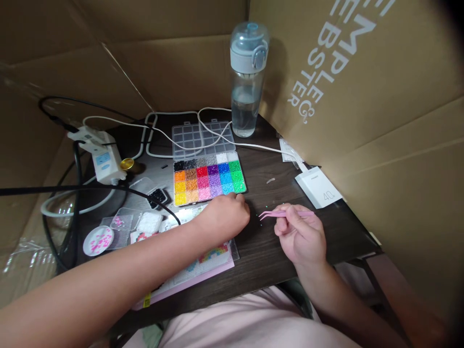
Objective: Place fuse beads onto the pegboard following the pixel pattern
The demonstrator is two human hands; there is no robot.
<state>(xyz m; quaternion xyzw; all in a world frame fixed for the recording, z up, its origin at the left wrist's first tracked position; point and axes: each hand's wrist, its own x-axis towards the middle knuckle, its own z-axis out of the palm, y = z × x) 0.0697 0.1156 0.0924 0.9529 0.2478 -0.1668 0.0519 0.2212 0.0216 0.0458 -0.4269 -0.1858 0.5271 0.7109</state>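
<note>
My right hand (302, 232) is closed round pink tweezers (281, 213), whose bent tips point left and stand apart. A few tiny green beads (261, 224) lie on the dark table near the tips. My left hand (229, 217) is closed beside the lower right corner of a bead box (208, 179) with many coloured compartments; its fingertips are hidden, and what they hold, if anything, cannot be seen. Under my left forearm lies a pattern sheet (217, 266) with coloured squares, partly covered.
A water bottle (248, 87) stands behind the box's open lid (203, 137). A white power bank (319, 187) lies right, a power strip (105, 159) left. Cables cross the table. A white dish (98, 240) holds pink beads near a black bead case (157, 197).
</note>
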